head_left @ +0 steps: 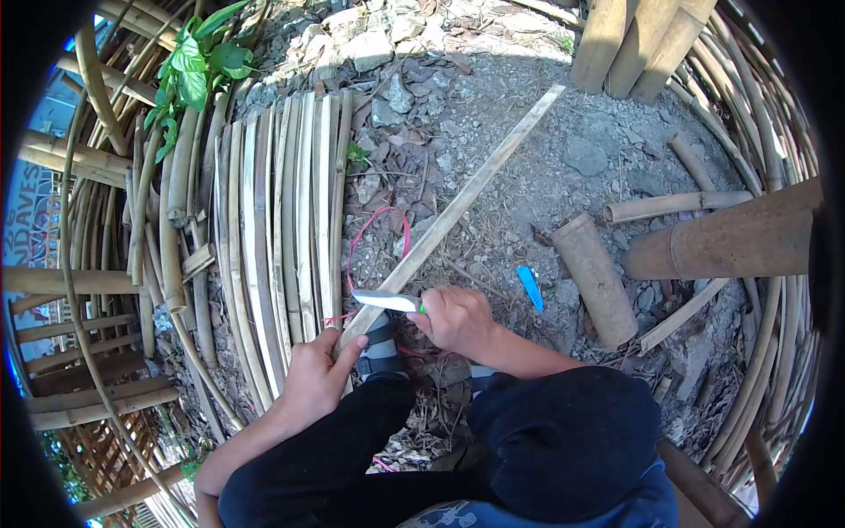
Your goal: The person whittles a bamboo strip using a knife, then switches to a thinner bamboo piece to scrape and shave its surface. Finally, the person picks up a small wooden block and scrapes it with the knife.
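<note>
1. closest to the camera are the person's knees [546, 440] in dark trousers, bent up since they're sitting low over gravelly ground [528, 158]
2. left hand [315, 377] has its fingers closed around the near end of a long bamboo slat [458, 207], thumb on top, pinning it down just in front of the left knee
3. the slat runs diagonally away from that hand, up and to the right across the ground, with its far end near a clump of upright bamboo poles [634, 40]
4. right hand [456, 319] is wrapped tight around the green handle of a knife [385, 301], and the blade points left and lies across the slat just above the left hand
5. a loop of pink string [374, 224] sits on the ground right beside the slat, partly under it
6. left of the hands there's a flat row of split bamboo strips [282, 229] laid side by side
7. right of the right hand: a small blue object [530, 288], can't tell what it is, then a short thick bamboo piece [595, 277] and a bigger bamboo log [731, 238] further out
8. green leafy plant [198, 62] up in the top left, bent bamboo framework all around the edges
</note>
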Motion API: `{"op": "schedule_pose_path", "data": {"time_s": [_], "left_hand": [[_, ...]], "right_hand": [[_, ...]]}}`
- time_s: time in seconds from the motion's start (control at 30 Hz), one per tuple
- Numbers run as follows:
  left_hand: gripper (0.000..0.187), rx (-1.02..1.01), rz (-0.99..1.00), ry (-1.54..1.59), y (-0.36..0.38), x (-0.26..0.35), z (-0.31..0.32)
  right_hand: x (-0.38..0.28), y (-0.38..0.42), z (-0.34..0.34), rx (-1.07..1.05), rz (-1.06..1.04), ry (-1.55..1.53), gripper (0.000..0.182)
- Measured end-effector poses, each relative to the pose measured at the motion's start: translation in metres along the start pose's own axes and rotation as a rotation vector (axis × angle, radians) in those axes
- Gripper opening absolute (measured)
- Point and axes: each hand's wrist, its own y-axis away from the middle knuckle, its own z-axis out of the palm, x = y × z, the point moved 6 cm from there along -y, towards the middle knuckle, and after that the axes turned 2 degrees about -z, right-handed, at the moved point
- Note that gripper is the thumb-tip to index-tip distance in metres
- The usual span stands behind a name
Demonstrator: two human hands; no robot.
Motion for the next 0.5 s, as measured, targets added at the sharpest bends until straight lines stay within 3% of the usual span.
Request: {"op": "schedule_pose_path", "data": {"time_s": [0.07, 0.13, 0.23, 0.4, 0.5], "left_hand": [[0.045, 0.015, -0.054, 0.002, 0.002, -0.006, -0.003], [0.045, 0.011, -0.084, 0.021, 0.006, -0.014, -0.004], [0.046, -0.001, -0.111, 0.039, 0.002, -0.017, -0.003], [0.047, -0.001, -0.117, 0.065, 0.0, -0.008, 0.001], [0.047, -0.004, -0.112, 0.054, 0.0, -0.011, 0.001]], "right_hand": [[0.043, 0.004, -0.002, -0.005, 0.366, 0.018, 0.036], [0.102, 0.003, -0.019, -0.061, 0.554, 0.158, 0.036], [0.114, 0.004, -0.035, -0.045, 0.616, 0.093, 0.033], [0.02, -0.004, -0.014, -0.018, 0.204, -0.201, 0.025], [-0.013, -0.001, 0.004, -0.105, 0.085, -0.25, 0.026]]}}
